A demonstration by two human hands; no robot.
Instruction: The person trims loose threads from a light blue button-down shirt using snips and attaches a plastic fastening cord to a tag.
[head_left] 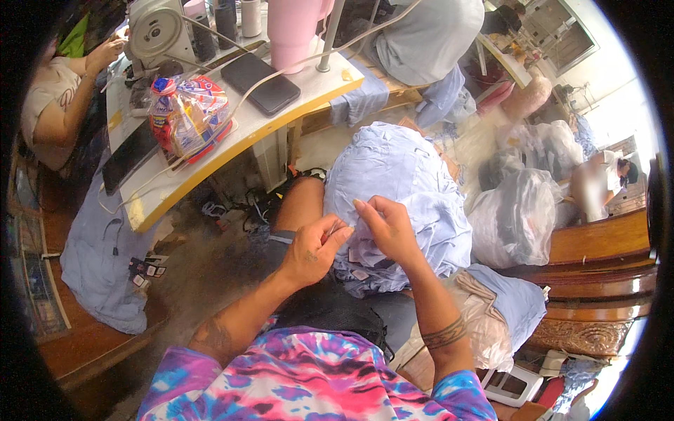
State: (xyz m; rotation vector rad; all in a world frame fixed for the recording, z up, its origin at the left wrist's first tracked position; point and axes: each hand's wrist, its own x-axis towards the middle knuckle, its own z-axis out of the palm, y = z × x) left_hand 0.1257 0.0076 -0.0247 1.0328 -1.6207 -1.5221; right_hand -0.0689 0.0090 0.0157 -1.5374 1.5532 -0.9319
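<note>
Both hands are raised in front of me, close together but apart, above my lap. My left hand (pixel 314 251) is closed, thumb and index finger pinched together; something thin and pale seems to show at its fingertips, too small to name. My right hand (pixel 387 230) is closed too, its thumb pressed to the curled index finger, and whatever is in that pinch cannot be made out. Just beyond and below them bulges a big bundle of light blue cloth (pixel 382 165), wrinkled, with small white tags at its near side.
A white table (pixel 246 123) at the upper left bears a phone (pixel 261 85), a snack bag (pixel 184 116), a pink tumbler (pixel 289 35) and a sewing machine (pixel 156 31). Blue garments (pixel 105 259) hang at left. Filled plastic bags (pixel 516 217) stand right. Other people sit nearby.
</note>
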